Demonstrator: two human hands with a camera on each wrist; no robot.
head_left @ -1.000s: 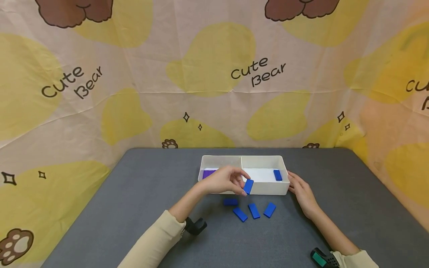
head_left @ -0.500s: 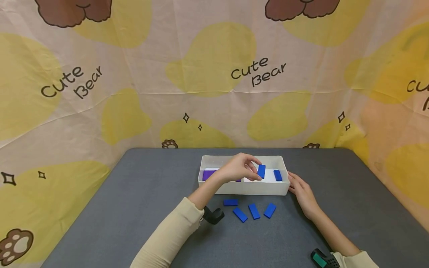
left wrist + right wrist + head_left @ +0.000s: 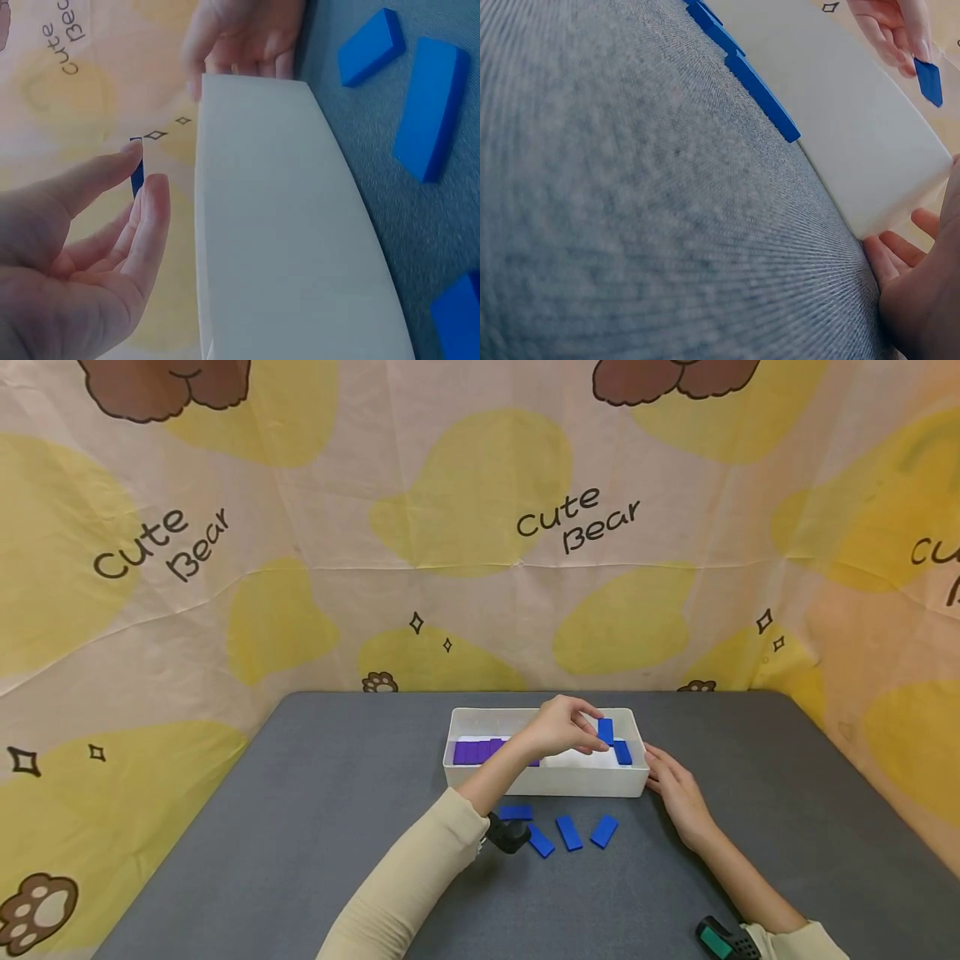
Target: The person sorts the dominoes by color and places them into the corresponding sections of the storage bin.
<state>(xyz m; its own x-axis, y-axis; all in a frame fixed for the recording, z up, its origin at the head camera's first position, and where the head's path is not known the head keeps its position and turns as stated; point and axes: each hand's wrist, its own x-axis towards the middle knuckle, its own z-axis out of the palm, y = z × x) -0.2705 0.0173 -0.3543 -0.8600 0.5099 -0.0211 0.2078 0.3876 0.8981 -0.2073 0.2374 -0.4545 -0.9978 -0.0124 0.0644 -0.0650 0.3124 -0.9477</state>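
My left hand point(image 3: 564, 727) pinches a blue domino-like block point(image 3: 605, 732) between thumb and fingers, above the right compartment of a white box point(image 3: 562, 782). In the left wrist view the held block point(image 3: 137, 180) shows edge-on, clear of the box wall. Another blue block point(image 3: 622, 752) lies inside that compartment, near its right end. A row of purple blocks point(image 3: 476, 752) sits in the left compartment, partly covered by my left hand and wrist. At the box's right end, my right hand point(image 3: 678, 795) rests with its fingers against the outer wall point(image 3: 885, 165).
Several loose blue blocks lie on the grey table point(image 3: 337, 827) in front of the box, among them a tilted one point(image 3: 603, 831) and one in the middle point(image 3: 568, 832). A patterned cloth point(image 3: 465, 527) hangs behind the table.
My left hand has carried the blue block from above the box's front edge rightward and farther back, over the right compartment. My right hand has stayed at the box's end.
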